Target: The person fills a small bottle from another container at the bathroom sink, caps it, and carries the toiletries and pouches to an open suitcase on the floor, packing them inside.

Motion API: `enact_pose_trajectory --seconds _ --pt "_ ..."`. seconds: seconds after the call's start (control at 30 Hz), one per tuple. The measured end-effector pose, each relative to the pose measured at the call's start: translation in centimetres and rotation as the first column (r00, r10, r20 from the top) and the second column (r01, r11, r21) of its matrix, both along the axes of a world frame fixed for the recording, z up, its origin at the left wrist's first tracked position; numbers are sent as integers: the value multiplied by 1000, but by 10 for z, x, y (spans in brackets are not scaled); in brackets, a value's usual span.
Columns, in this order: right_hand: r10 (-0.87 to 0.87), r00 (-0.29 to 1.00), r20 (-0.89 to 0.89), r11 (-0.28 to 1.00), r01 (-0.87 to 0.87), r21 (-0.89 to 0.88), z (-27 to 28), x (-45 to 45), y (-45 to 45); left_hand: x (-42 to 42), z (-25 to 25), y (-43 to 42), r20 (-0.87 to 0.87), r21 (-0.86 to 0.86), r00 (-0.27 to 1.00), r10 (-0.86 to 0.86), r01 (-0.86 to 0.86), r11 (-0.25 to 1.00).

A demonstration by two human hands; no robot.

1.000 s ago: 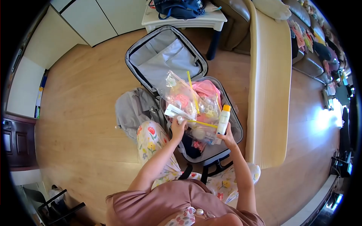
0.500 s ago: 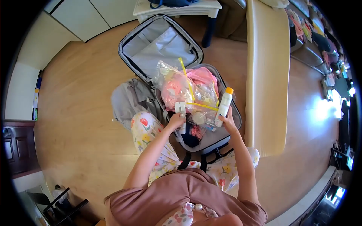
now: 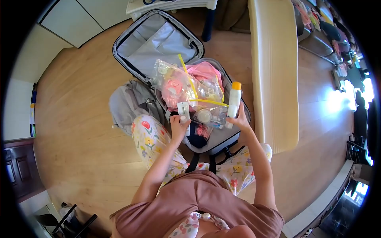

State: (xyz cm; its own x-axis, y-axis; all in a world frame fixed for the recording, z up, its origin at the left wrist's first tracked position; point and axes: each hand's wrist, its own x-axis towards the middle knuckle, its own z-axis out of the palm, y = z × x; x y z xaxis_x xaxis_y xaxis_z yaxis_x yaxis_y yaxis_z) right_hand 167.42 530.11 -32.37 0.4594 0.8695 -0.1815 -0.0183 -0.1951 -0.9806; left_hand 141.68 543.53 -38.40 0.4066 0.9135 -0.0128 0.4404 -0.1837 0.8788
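My right hand [image 3: 240, 119] is wrapped round the lower part of a white bottle with an orange cap [image 3: 234, 104], held upright over the right side of the open suitcase [image 3: 217, 145]. My left hand [image 3: 179, 126] grips a flat white package [image 3: 183, 107] and a small white capped item [image 3: 183, 119] in front of it; their lower parts are partly covered by fingers. Between the hands lies a clear zip bag with a round white jar [image 3: 204, 115]. Behind, clear bags with yellow zips hold pink things [image 3: 173, 92]. A dark blue cloth item [image 3: 197, 139] and a pink item [image 3: 202, 130] lie nearer me.
The suitcase lid [image 3: 158, 41] leans open at the back. Grey cloth [image 3: 129, 105] lies on the floor left of the case. To the right runs a long cream cushioned bench [image 3: 276, 79]. A white table [image 3: 170, 8] stands behind. My legs in floral trousers flank the case.
The camera view has shifted, moving the scene slightly left and up. My left hand has turned, bringing the small white capped item into view. Both hands keep their hold.
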Motion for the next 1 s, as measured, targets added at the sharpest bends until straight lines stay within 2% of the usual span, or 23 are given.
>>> enact_pose_trajectory --seconds 0.07,0.1,0.13,0.17,0.2,0.27,0.33,0.37,0.47,0.5,0.53,0.6,0.7,0.8,0.83,0.87,0.9,0.93,0.97,1.0 --pt "53 991 123 998 -51 -21 10 -34 -4 -10 18 -2 -67 -48 994 -90 87 995" --pt "63 993 95 996 -57 -67 5 -52 -4 -12 13 -3 -130 -14 987 -96 95 995" --pt "107 979 172 980 -75 -184 7 -71 -3 -13 12 -5 -144 -92 980 -134 122 988" --pt "53 991 125 980 -28 -195 -5 -92 -1 -14 13 -8 -153 -168 973 -175 149 974" --pt "7 999 -38 968 -16 -249 9 -109 7 -13 12 -8 -159 -243 963 -216 174 954" --pt "-3 990 144 970 38 -242 -49 -131 12 -8 4 -5 -285 -154 901 -327 294 943" --pt "40 922 384 938 97 -331 -48 -149 22 3 5 -1 -460 -140 801 -383 360 922" --pt "61 937 343 923 78 -377 -47 -152 26 5 4 6 -478 -184 755 -449 415 891" --pt "172 909 379 889 23 -458 -69 -156 17 9 10 19 -545 -294 621 -564 489 821" --pt "232 888 398 870 -6 -494 -66 -156 14 9 10 20 -542 -257 616 -571 526 811" --pt "286 854 435 837 -2 -547 -64 -160 13 7 9 22 -559 -218 576 -596 592 776" --pt "427 707 563 786 17 -618 -64 -168 11 2 20 20 -583 -337 438 -684 635 695" --pt "472 699 538 786 -58 -615 -67 -169 14 -1 5 -1 -646 -194 535 -545 576 794" --pt "619 601 505 717 -171 -676 -57 -141 14 0 1 -3 -684 -160 517 -514 582 797" --pt "658 637 401 658 -229 -717 -34 -122 24 0 1 -2 -695 -127 512 -504 603 787" --pt "593 584 554 771 -214 -600 -60 -99 26 -3 2 -1 -706 -100 505 -497 623 776" --pt "433 736 520 834 -109 -541 -31 -81 33 -6 2 1 -718 -74 497 -488 642 763" --pt "183 825 534 960 -33 -278 -28 -61 36 -8 5 3 -689 -69 522 -503 643 763" --pt "112 726 679 966 82 -247 -13 -44 43 -8 8 6 -660 -63 546 -516 644 762" --pt "169 572 803 967 63 -248 -5 -26 47 -9 9 9 -630 -58 567 -530 646 761"
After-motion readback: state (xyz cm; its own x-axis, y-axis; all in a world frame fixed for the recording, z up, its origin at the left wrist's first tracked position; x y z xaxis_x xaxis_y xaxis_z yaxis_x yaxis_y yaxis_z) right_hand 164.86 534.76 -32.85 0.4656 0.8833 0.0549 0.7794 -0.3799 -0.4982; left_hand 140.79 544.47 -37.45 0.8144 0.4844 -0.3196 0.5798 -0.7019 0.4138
